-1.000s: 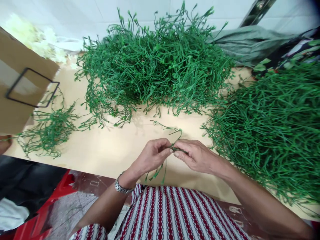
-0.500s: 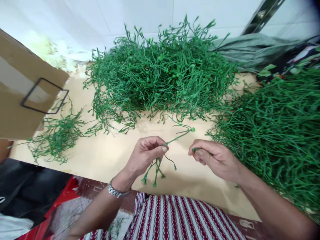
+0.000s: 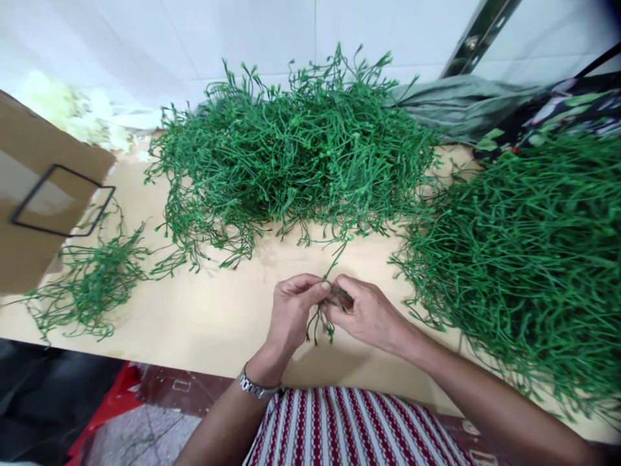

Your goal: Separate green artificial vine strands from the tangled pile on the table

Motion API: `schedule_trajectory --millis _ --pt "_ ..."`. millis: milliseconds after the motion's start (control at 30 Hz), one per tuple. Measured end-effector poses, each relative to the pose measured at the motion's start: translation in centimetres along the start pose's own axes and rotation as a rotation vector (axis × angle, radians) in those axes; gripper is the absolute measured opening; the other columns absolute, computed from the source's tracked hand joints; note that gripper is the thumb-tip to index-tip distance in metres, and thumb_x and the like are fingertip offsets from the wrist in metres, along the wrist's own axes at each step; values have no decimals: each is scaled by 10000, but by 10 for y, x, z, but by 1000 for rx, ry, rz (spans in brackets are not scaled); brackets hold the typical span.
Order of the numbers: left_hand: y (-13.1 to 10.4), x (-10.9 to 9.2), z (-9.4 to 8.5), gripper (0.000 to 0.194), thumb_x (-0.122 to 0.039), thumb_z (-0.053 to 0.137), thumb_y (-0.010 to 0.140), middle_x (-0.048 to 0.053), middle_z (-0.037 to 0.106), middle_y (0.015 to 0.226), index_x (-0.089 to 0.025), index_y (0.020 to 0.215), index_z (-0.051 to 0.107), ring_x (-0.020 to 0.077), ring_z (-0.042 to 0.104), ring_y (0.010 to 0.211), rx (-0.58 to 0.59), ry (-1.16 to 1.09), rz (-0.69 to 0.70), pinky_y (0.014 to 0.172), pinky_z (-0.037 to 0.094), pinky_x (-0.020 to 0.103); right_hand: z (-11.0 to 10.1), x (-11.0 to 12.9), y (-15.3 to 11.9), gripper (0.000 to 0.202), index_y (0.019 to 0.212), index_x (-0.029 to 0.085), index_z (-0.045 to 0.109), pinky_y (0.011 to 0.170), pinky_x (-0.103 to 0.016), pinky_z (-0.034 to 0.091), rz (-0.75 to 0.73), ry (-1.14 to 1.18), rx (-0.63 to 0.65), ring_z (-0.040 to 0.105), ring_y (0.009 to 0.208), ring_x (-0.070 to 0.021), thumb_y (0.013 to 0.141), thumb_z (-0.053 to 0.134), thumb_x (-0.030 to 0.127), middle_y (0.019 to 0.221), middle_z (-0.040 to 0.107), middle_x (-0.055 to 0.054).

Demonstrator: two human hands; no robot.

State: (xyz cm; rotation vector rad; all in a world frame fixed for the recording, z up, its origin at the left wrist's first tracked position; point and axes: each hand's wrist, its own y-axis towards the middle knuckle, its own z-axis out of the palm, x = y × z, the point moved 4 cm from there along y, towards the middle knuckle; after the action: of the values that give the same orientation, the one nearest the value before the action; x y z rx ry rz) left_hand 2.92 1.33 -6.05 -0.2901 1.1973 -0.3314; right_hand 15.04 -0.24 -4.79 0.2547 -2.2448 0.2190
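Thin green artificial stems [image 3: 334,260] are pinched between the thumb and fingers of my left hand [image 3: 297,309], some pointing up and others hanging below. Touching it from the right, my right hand [image 3: 366,312] is closed on a short piece of green stem [image 3: 343,296] at the same spot. The fingertips partly cover where the pieces meet. Beyond my hands lies a wide tangled heap of green stems [image 3: 291,155]. A second, denser heap [image 3: 524,259] lies by my right forearm.
A small loose bunch of stems [image 3: 97,278] lies at the left, beside a cardboard box [image 3: 43,194] with a black wire frame [image 3: 63,200]. Pale flowers [image 3: 68,110] sit behind the box. Grey-green cloth [image 3: 466,107] is bunched along the tiled wall [image 3: 252,32].
My right hand has moved left with its piece of stem and now meets my left hand. The view has shifted slightly to the right.
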Motion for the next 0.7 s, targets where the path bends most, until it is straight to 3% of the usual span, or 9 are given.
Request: schedule_trajectory --millis 133,400,567,700 --pt "-1 -3 -3 92 -144 741 565 -30 580 514 -132 566 650 60 506 503 14 23 51 493 420 163 -4 3 0 215 637 169 391 515 -205 254 -132 34 71 377 546 -75 838 438 228 598 410 40" --pt "-4 0 -5 174 -156 763 536 6 630 630 -111 643 634 101 569 514 205 -79 -73 515 492 230 -5 5 -1 174 708 161 454 564 -214 301 -210 21 140 412 604 -97 869 399 197 662 453 10" --pt "-7 2 -5 165 -135 749 558 -17 594 603 -118 616 596 73 535 481 179 -60 -19 466 466 191 -3 5 -1 169 748 158 497 568 -221 299 -220 -20 186 414 603 -101 875 406 220 676 471 6" --pt "-13 1 1 153 -144 729 573 -26 555 558 -116 597 580 47 469 382 202 -137 -26 361 373 158 -4 9 -1 277 663 149 506 569 -218 307 -292 226 243 420 589 -90 889 400 268 650 473 5"
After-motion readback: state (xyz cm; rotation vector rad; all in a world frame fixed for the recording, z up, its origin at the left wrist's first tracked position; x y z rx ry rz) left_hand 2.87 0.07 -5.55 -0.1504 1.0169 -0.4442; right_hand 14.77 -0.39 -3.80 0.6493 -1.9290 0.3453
